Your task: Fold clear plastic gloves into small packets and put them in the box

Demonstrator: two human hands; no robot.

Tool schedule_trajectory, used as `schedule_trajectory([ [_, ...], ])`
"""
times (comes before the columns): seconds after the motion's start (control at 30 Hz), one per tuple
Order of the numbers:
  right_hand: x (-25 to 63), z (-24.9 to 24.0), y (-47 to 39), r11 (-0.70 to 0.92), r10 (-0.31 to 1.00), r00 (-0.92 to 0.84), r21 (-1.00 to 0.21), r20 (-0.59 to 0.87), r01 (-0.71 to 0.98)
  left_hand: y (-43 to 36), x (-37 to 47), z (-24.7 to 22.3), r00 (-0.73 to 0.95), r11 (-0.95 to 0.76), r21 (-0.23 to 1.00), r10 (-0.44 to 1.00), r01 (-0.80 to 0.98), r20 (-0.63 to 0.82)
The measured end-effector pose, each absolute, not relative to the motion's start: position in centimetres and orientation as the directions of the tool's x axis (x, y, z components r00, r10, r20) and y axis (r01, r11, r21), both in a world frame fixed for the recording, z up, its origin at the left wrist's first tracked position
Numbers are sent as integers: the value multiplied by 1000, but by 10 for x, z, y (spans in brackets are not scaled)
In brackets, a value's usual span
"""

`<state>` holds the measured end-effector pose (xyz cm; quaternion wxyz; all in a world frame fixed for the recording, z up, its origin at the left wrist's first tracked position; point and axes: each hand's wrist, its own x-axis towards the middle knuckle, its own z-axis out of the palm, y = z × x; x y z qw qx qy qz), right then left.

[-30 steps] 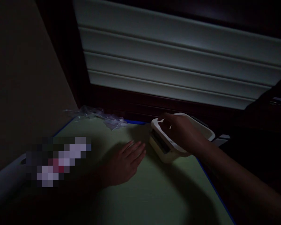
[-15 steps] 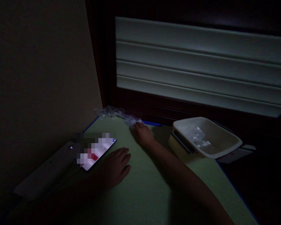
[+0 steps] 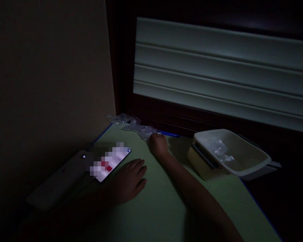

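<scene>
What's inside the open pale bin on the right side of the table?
Inside the bin is some crumpled clear plastic. The near rim hides the part just behind it, and it's too dim to tell whether anything lies under the plastic.

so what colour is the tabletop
The tabletop looks pale green, as far as the dim light tells; it shows best in the head view.

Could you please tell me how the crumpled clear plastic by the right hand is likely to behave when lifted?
The clear plastic will probably be floppy, as it lies in loose, uneven folds. It looks thin and see-through, so likely very light for its size. Its glossy highlights suggest it might slip a little in the right hand.
</scene>
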<state>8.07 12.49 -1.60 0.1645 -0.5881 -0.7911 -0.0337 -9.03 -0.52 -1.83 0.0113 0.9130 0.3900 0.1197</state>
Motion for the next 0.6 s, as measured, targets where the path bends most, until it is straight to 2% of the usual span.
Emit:
schedule_trajectory([
  [0.17, 91, -8, 123, 337, 894, -196, -315, 403, 887, -4, -91, -22, 667, -702, 119, 707, 702, 236],
  [0.37, 107, 15, 109, 435, 834, -116, -514, 540, 740, -4, -91, -23, 633, -686, 169, 722, 708, 279],
  [0.47, 111, 24, 95, 482, 821, -80, -611, 565, 628, -2, -90, -22, 575, -652, 293, 756, 699, 312],
  [0.6, 111, 30, 66, 516, 839, -87, -738, 536, 434, 1, -89, -22, 362, -518, 616, 855, 593, 371],
])
